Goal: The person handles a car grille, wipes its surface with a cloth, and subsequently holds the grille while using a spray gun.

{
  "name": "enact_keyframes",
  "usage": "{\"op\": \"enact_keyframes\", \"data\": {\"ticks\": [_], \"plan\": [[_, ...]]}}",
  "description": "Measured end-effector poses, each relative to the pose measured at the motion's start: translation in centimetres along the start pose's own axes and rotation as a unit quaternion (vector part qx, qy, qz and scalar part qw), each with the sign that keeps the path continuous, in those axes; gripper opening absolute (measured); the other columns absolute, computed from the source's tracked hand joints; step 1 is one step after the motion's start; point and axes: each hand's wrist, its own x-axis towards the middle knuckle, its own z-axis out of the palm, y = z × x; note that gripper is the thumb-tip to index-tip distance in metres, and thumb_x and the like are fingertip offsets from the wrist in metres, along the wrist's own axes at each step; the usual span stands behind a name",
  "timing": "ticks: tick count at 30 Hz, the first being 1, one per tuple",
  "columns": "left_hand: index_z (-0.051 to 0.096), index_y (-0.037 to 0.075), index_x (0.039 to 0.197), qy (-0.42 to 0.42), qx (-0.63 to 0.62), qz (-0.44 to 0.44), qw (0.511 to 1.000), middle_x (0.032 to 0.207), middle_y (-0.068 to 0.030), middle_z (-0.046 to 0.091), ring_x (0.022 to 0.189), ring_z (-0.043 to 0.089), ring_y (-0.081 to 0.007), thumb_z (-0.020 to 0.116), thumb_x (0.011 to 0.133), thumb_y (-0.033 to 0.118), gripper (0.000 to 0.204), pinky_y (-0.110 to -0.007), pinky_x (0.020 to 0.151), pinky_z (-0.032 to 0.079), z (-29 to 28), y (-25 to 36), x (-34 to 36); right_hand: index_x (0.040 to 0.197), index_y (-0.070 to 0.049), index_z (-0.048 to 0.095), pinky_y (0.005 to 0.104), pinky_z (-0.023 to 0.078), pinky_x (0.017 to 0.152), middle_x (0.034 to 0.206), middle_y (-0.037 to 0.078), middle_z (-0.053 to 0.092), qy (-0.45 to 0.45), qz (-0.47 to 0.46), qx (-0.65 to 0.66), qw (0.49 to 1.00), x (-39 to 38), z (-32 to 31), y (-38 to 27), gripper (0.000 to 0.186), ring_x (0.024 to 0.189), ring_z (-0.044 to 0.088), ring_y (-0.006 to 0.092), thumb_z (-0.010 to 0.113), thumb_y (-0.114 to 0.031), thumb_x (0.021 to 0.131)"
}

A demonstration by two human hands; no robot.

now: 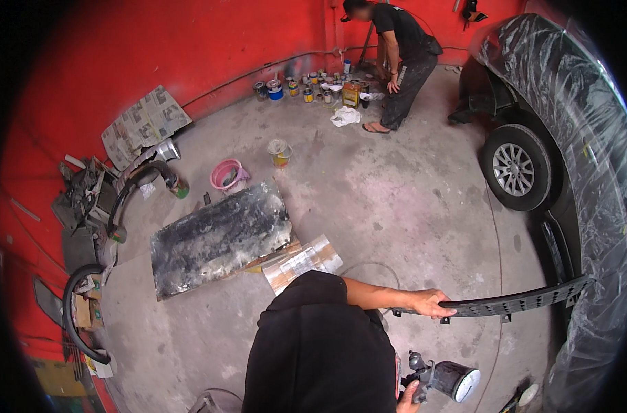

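My left arm, in a black sleeve, reaches across to the right. At its end my left hand (pixel 429 303) is closed on the near end of a long, curved black trim strip (pixel 513 301), with slots or a mesh pattern and small tabs along its lower edge. The strip's far end comes up against the plastic-covered car in this view; whether it touches cannot be told. At the lower edge my right hand (pixel 409 398), only partly visible, is wrapped round a spray gun (pixel 423 376) with a dark, pale-ended cup (pixel 458 382).
Clear plastic sheeting (pixel 558 82) drapes the car, its wheel (pixel 516 167) exposed. Another person (pixel 404 55) bends beside several paint cans (pixel 308 95). A stained black panel (pixel 220 237), pink bucket (pixel 228 175) and small pail (pixel 279 153) stand left. A line crosses the floor.
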Motion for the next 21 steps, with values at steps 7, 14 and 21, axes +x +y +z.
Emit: {"op": "enact_keyframes", "data": {"ticks": [7, 14, 21], "plan": [[0.063, 0.002, 0.099, -0.009, 0.011, 0.001, 1.0, 0.071, -0.0016, 0.058, 0.064, 0.056, -0.0103, 0.054, 0.089, 0.047, 0.047, -0.028, 0.06, 0.047, -0.2, 0.0, 0.2, 0.099, -0.009, 0.067, 0.0306, 0.051, 0.07, 0.086, 0.007, 0.069, 0.029, -0.063, -0.035, 0.997, 1.6, 2.1, 2.9, 0.033, 0.078, 0.066, 0.0194, 0.039, -0.024, 0.096], [0.063, 0.001, 0.099, -0.007, 0.009, 0.013, 1.0, 0.072, -0.0018, 0.058, 0.064, 0.055, -0.0108, 0.054, 0.089, 0.047, 0.047, -0.028, 0.061, 0.047, -0.3, 0.5, -0.2, 0.1, -0.009, 0.067, 0.0313, 0.051, 0.073, 0.088, 0.007, 0.07, -0.003, -0.014, -0.042, 0.999, 0.9, 1.0, 1.2, 0.037, 0.08, 0.066, 0.0209, 0.034, -0.026, 0.096], [0.063, 0.002, 0.099, -0.011, 0.004, 0.006, 1.0, 0.074, -0.0018, 0.058, 0.065, 0.055, -0.0113, 0.056, 0.088, 0.046, 0.046, -0.028, 0.062, 0.047, -0.5, 0.4, -0.3, 0.102, -0.01, 0.066, 0.0306, 0.05, 0.075, 0.091, 0.006, 0.069, -0.002, 0.024, 0.051, 0.998, 1.6, 2.8, 2.7, 0.04, 0.083, 0.065, 0.0206, 0.032, -0.029, 0.097]]}}
